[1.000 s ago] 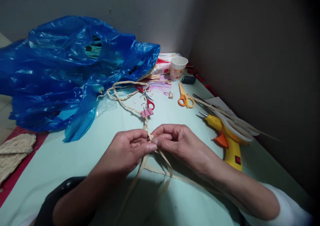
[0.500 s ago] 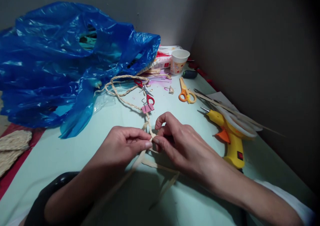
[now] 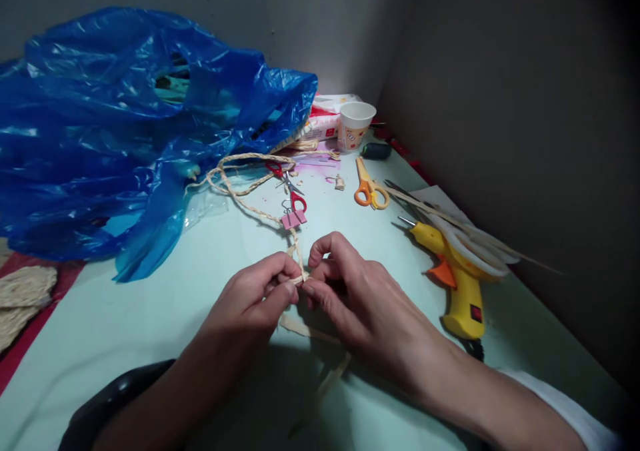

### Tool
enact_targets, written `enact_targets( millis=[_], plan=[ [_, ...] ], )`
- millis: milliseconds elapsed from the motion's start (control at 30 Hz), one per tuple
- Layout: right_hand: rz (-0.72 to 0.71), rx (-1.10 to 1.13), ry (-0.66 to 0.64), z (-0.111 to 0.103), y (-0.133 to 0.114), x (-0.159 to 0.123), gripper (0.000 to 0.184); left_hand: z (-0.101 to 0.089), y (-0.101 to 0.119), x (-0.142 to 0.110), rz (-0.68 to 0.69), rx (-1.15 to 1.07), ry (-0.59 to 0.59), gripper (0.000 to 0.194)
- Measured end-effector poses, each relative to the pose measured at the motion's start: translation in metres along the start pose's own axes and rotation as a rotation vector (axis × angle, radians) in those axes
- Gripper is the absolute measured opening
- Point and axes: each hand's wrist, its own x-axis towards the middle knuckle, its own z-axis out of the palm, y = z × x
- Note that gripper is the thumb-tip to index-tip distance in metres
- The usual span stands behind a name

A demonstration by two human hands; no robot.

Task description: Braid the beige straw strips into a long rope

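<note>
My left hand (image 3: 253, 301) and my right hand (image 3: 357, 298) meet at the middle of the pale green table (image 3: 150, 318), both pinching the working end of a braided straw cord (image 3: 245, 201). The braid runs away from my fingers, passes a pink binder clip (image 3: 293, 220) and loops toward the blue bag. Loose flat straw strips (image 3: 307, 331) trail from under my hands toward me. Fingers of both hands are closed on the strands.
A large crumpled blue plastic bag (image 3: 125, 124) fills the left back. Small red scissors (image 3: 287, 184), orange scissors (image 3: 369, 188), a yellow glue gun (image 3: 457, 278), a paper cup (image 3: 356, 124) and thin sticks (image 3: 470, 231) lie to the right. Woven mats (image 3: 23, 298) sit at far left.
Both hands stayed on the braid end. My right fingers curled up and re-pinched a strand, my left thumb and fingers closed tighter, and the loose strips shifted under my hands.
</note>
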Motion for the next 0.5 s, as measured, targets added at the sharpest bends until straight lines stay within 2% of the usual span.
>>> enact_targets(
  millis=[133, 233, 367, 500],
  plan=[
    [-0.041, -0.147, 0.098, 0.007, -0.001, -0.001, 0.009, 0.009, 0.002, -0.004, -0.196, -0.314, -0.002, 0.015],
    [-0.067, -0.215, 0.141, 0.012, 0.001, -0.001, 0.012, 0.013, 0.003, -0.003, -0.225, -0.407, 0.038, 0.020],
    [-0.052, -0.157, 0.058, 0.011, 0.004, -0.002, 0.009, 0.012, 0.001, 0.000, -0.222, -0.398, 0.088, 0.024],
    [0.000, -0.056, -0.036, -0.001, 0.004, -0.006, 0.003, 0.010, -0.003, 0.001, -0.235, -0.418, 0.112, 0.026]
  ],
)
